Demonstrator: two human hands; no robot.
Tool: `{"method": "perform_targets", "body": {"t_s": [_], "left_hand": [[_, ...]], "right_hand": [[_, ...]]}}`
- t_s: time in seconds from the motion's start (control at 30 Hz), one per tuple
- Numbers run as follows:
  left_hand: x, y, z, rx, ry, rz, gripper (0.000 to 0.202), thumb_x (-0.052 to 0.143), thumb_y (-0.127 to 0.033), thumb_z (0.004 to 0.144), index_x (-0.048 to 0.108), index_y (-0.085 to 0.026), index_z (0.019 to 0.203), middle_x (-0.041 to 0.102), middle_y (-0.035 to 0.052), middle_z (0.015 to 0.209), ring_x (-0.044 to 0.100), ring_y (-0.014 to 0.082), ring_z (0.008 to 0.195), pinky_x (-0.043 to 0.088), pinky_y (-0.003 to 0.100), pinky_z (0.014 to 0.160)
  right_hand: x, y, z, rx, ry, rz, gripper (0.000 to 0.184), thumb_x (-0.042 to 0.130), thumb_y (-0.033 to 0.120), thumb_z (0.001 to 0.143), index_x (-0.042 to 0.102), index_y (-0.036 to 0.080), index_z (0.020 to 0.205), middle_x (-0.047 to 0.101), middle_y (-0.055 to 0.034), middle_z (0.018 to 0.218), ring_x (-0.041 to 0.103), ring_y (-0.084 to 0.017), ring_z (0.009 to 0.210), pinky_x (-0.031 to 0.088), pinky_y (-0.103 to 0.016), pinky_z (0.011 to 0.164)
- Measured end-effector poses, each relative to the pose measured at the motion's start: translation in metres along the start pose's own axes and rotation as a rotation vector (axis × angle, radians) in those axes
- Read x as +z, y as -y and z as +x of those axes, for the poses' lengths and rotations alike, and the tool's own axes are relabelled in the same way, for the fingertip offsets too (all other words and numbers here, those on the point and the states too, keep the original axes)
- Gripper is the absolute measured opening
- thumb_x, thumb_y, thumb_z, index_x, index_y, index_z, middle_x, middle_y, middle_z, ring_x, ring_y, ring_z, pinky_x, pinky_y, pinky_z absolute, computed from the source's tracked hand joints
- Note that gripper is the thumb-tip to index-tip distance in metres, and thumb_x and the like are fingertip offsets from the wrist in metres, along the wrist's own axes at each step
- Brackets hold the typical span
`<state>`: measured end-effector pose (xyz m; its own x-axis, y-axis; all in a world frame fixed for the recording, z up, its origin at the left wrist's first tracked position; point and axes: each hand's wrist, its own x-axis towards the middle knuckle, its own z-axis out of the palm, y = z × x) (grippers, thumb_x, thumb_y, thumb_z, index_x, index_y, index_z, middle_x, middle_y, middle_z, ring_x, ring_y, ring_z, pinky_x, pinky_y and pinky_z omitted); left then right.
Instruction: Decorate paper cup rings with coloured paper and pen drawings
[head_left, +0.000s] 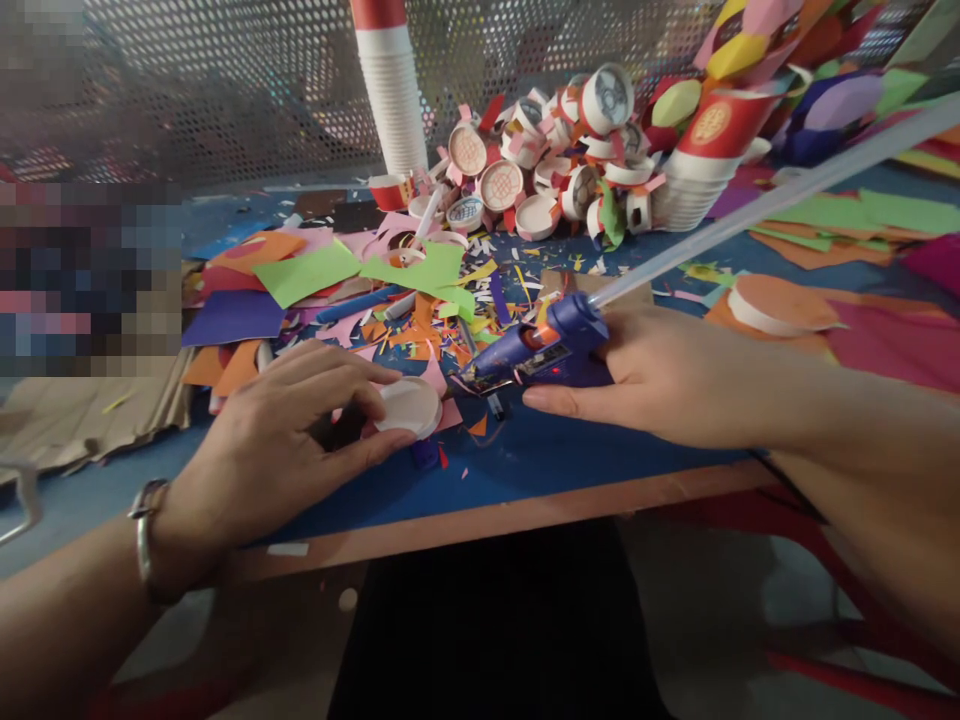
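My left hand (300, 430) pinches a round white disc (409, 408), which looks like the cut-off bottom of a paper cup, between thumb and fingers. Pink paper pieces (450, 414) stick out at the disc's right edge. Wrapped around a blue hot glue gun (532, 355) is my right hand (652, 375), its thumb along the lower side. The gun's nozzle points left and ends just right of the disc, apart from it. A long clear glue stick (750, 220) runs out of the gun's back toward the upper right.
Coloured paper scraps (420, 325) litter the blue table (570, 450). Behind them lies a heap of cut cup bottoms (540, 165), between a tall cup stack (390, 100) and a leaning cup stack (697, 160). Cardboard (97, 420) lies at left; a perforated metal screen (247, 90) stands behind.
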<state>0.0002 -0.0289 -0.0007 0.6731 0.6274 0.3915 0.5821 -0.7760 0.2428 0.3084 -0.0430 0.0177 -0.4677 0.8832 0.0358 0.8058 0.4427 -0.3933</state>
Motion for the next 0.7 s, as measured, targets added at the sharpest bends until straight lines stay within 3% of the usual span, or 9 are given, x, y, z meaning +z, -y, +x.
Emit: {"method": "perform_targets", "body": {"t_s": [0.13,0.33,0.43,0.7], "left_hand": [[0.002,0.001,0.000,0.003,-0.003,0.005,0.012,0.074,-0.029,0.091,0.065,-0.023,0.085,0.075,0.0012,0.107,0.066,0.0179,0.098,0.052,0.034,0.084],[0.001,0.000,0.001,0.007,-0.015,-0.003,0.015,0.072,-0.032,0.092,0.064,-0.023,0.084,0.076,0.0018,0.105,0.067,0.0192,0.097,0.053,0.035,0.081],[0.000,-0.001,0.001,-0.021,0.008,-0.011,0.015,0.073,-0.032,0.092,0.065,-0.023,0.083,0.076,0.0032,0.106,0.068,0.0201,0.097,0.053,0.035,0.083],[0.000,-0.002,0.000,-0.037,0.005,-0.006,0.017,0.072,-0.033,0.092,0.063,-0.024,0.080,0.076,0.0010,0.105,0.069,0.0195,0.098,0.053,0.033,0.085]], "right_hand": [[0.002,0.001,-0.006,-0.042,-0.009,0.039,0.035,0.056,0.050,0.096,0.074,0.027,0.116,0.077,-0.0057,0.121,0.070,-0.032,0.115,0.056,-0.042,0.094],[0.007,0.004,-0.013,-0.041,-0.043,0.011,0.031,0.057,0.049,0.097,0.077,0.025,0.101,0.080,-0.0060,0.105,0.075,-0.030,0.100,0.057,-0.040,0.089],[0.007,0.008,-0.014,-0.076,-0.064,0.043,0.026,0.061,0.041,0.095,0.078,0.023,0.102,0.080,-0.0066,0.110,0.074,-0.031,0.108,0.055,-0.040,0.097],[0.010,0.016,-0.021,-0.044,-0.039,0.152,0.023,0.062,0.036,0.096,0.079,0.021,0.102,0.082,-0.0054,0.107,0.076,-0.028,0.098,0.057,-0.035,0.089]]}}
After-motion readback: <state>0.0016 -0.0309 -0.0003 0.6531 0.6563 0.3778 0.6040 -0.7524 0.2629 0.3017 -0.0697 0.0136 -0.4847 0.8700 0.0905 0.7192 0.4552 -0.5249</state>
